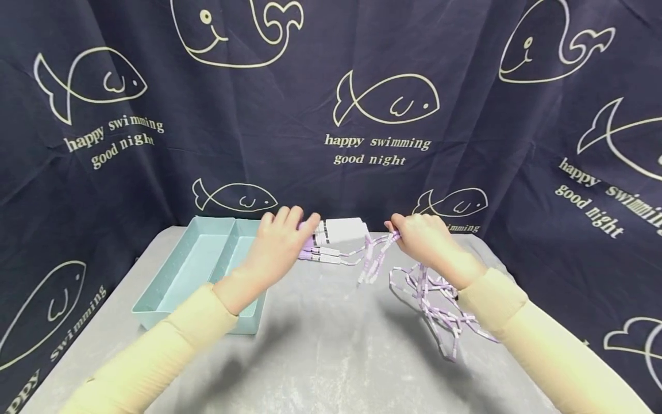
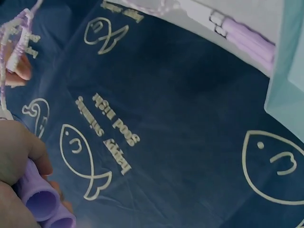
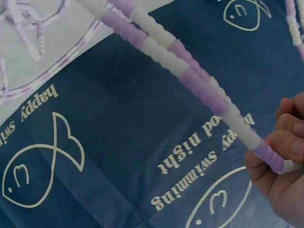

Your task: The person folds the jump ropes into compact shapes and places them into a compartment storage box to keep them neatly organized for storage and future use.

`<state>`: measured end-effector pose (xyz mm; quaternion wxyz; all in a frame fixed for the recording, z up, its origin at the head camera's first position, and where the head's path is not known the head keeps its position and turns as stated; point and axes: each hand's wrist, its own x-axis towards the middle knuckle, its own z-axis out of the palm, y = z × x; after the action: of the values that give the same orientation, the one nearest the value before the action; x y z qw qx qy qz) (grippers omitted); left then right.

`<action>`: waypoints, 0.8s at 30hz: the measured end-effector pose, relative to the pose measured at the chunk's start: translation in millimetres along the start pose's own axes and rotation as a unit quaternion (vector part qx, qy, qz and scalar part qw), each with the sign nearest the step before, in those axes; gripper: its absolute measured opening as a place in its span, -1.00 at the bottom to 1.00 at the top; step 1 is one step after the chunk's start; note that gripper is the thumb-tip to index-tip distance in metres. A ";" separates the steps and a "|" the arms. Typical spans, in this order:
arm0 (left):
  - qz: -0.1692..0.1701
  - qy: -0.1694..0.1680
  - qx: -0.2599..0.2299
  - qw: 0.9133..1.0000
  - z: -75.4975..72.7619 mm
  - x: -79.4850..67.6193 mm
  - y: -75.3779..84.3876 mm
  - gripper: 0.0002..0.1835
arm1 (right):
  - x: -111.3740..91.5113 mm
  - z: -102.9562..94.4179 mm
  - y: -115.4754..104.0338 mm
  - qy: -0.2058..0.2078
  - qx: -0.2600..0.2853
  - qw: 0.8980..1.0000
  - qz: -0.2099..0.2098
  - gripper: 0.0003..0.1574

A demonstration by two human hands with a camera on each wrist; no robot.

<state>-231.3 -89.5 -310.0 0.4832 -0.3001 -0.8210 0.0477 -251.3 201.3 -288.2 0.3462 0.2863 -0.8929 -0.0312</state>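
Note:
In the head view my left hand (image 1: 281,244) grips jump rope handles, whose white ends (image 1: 345,230) point right. The left wrist view shows their hollow purple ends (image 2: 42,202) sticking out of the left hand (image 2: 19,156). My right hand (image 1: 426,238) holds the purple-and-white beaded rope, and folded strands (image 1: 369,261) droop between the hands. From the right hand (image 3: 280,161) in the right wrist view, two beaded strands (image 3: 190,76) stretch away. More looped rope (image 1: 434,305) hangs below the right forearm. Slimmer purple-and-white handles (image 1: 323,256) show just below the gripped ones.
A light blue bin (image 1: 170,270) with a divider stands on the left of the grey table (image 1: 331,345), partly behind the left forearm. Another purple handle (image 2: 247,42) lies beside it in the left wrist view. A dark blue fish-print curtain (image 1: 310,172) rises behind the table.

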 end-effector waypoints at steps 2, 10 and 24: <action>-0.008 0.002 0.011 1.000 -0.3 0.3 -6.1 -0.62 | -4.7 -1.7 -1.9 0.027 0.002 0.999 -0.017 -0.64; -0.010 -0.028 0.049 0.998 12.1 -1.4 -17.6 -0.62 | -2.3 -29.4 -16.4 0.128 0.010 0.988 -0.085 -0.58; 0.069 -0.079 0.057 0.993 31.9 9.3 14.0 -0.66 | 31.3 -58.8 -28.8 0.103 -0.004 0.991 -0.084 -0.60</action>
<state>-254.6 -66.3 -324.9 0.4285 -0.3235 -0.8299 0.1517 -218.5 168.9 -232.1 0.4333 0.3607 -0.8252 -0.0342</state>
